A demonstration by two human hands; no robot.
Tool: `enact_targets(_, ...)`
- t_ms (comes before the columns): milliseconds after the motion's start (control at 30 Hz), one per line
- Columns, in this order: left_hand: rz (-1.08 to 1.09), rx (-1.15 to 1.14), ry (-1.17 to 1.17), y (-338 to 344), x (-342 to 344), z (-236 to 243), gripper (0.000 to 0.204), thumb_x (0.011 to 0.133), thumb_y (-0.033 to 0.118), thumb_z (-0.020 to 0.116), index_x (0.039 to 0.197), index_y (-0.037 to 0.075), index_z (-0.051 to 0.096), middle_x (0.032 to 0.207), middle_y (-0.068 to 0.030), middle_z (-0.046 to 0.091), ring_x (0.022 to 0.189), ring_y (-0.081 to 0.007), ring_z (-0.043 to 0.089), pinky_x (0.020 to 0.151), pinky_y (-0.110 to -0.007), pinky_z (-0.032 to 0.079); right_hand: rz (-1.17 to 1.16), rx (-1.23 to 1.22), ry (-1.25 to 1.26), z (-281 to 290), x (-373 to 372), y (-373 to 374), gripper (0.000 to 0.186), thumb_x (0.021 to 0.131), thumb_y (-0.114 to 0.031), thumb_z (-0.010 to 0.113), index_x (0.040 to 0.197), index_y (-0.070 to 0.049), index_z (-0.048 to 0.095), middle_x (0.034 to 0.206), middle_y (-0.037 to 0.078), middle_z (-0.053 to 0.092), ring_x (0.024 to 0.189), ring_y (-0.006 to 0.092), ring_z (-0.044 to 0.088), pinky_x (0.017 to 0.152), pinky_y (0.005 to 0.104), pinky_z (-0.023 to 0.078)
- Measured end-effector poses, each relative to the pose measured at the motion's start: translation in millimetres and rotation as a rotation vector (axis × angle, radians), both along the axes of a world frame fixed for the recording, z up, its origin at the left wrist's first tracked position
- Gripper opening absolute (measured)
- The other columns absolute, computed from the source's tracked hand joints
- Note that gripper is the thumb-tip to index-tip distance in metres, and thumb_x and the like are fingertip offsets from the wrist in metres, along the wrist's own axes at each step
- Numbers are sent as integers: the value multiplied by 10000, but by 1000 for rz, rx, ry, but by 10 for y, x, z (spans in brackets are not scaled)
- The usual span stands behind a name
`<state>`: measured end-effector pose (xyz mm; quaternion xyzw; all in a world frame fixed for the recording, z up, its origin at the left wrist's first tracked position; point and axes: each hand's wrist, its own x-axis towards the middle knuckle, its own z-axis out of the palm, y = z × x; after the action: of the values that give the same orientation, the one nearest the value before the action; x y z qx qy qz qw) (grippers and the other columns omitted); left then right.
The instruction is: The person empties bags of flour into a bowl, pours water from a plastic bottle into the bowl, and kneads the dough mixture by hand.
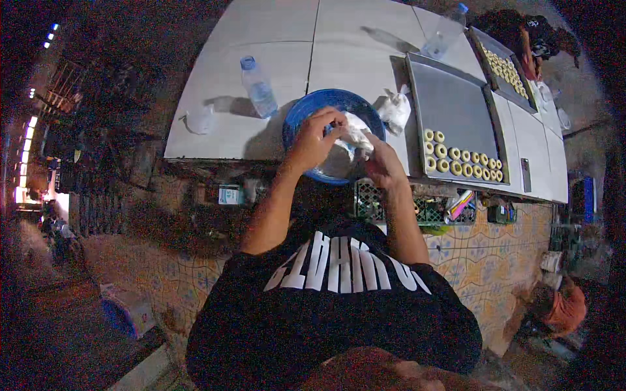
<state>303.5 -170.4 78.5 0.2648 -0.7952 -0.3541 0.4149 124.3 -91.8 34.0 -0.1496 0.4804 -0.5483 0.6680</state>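
Above a round blue basin (301,108), both of my hands are on a white plastic bag (356,134). My left hand (315,139) has its fingers pinched at the bag's upper left side. My right hand (385,163) grips the bag's lower right side, its fingertips partly hidden. Pale material shows inside the basin beneath the bag; I cannot make out what it is. Close to the basin's right side stands a knotted white plastic bag (395,111), filled. A clear bottle (259,91) with a blue cap is to its left.
A metal tray (450,91) carries rows of ring-shaped dough pieces (456,159). Beyond it lies a second tray (505,72) of rings, with a person (531,39) beside it. A large bottle (447,32), a small white bag (199,121) and a phone (525,174) are on the white-tiled table (355,39). Another person (564,309) is low at right.
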Motion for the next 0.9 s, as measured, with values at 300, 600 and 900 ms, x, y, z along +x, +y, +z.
enact_targets(300,231,115,27,60,-127,49,148,880,92,633,977,-19,624,918,-144,659,841,-266,635,770,-337,491,86,-168,511,166,-101,57,359,961,-331,568,1090,-1,630,850,31,637,729,109,585,666,240,484)
enact_targets(600,343,84,21,82,-50,-26,173,895,107,637,1000,-31,627,891,-151,678,792,-230,651,713,-338,501,-26,-742,1148,288,-37,-96,257,811,-112,694,1046,-13,655,1011,178,617,963,329,601,862,376,471)
enact_targets(900,312,162,52,91,69,-140,136,852,42,656,968,-23,629,912,-165,674,849,-265,657,758,-340,500,75,-714,1349,452,49,-139,203,742,-6,656,941,-41,669,976,173,628,967,388,580,898,437,443)
